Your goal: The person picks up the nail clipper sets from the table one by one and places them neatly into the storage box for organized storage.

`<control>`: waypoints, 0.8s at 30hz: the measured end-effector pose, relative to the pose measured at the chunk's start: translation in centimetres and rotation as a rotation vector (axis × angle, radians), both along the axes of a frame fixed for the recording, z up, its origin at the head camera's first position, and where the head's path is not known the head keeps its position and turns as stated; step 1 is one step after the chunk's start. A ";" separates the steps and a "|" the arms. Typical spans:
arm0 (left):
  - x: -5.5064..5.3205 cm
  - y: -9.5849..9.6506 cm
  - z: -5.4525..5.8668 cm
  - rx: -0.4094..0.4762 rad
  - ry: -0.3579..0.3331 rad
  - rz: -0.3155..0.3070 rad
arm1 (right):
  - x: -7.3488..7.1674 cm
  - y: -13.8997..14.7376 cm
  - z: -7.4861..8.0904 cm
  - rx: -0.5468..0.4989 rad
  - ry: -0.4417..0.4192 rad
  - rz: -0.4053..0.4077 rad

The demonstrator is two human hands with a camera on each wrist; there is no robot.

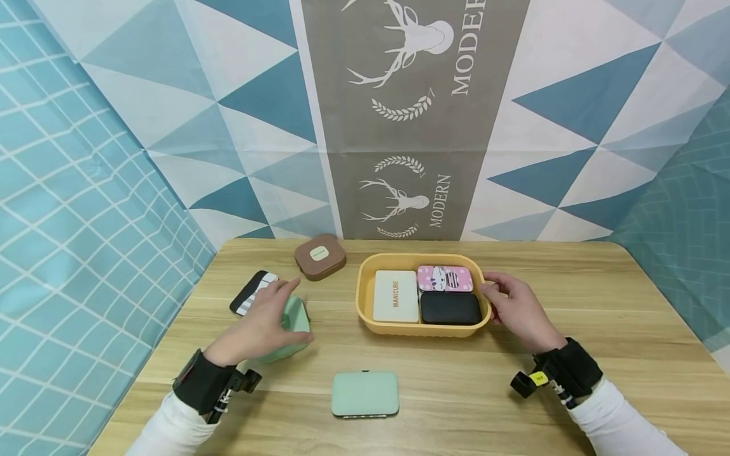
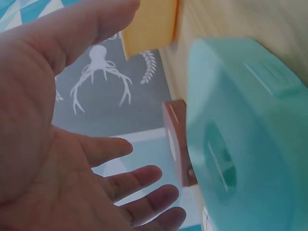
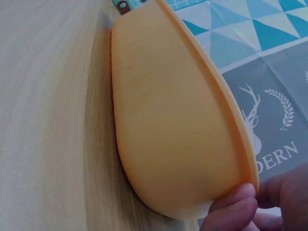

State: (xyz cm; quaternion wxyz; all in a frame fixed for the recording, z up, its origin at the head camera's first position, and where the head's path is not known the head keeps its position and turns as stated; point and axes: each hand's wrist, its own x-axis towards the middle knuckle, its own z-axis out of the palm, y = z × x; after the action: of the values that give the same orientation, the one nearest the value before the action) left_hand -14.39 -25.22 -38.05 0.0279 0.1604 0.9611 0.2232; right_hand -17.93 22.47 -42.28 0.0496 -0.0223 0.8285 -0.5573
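We needed a square grip on the left green box [image 1: 295, 315]: left hand [image 1: 259, 329], fingers apart; right hand [image 1: 521, 311] pinching the basket [image 1: 399, 328]

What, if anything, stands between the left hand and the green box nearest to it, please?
Nothing visible does: the left wrist view shows open space between the left hand and the green box. The brown case seen past that gap sits farther back.

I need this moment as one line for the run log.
left hand: open, near faceted green case | right hand: grips yellow basket | inside: MANICURE box, pink tin, black case
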 end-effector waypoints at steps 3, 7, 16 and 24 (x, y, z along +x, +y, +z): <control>0.2 -0.6 -0.1 -0.025 0.001 0.009 | 0.0 0.0 0.0 -0.003 0.002 0.001; 0.4 -1.3 -0.5 -0.052 0.017 0.002 | 0.0 0.0 0.0 -0.002 0.006 0.003; 0.5 -2.7 -1.6 -0.087 0.009 -0.004 | -0.1 0.0 -0.1 -0.002 0.004 0.007; 0.6 -3.4 -2.3 -0.082 0.001 -0.001 | -0.1 0.0 -0.1 0.000 0.003 0.003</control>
State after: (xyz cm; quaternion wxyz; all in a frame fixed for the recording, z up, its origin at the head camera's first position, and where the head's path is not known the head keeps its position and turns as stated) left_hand -13.76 -28.66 -40.32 0.0342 0.1595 0.9693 0.1838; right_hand -17.99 22.46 -42.40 0.0491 -0.0244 0.8287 -0.5570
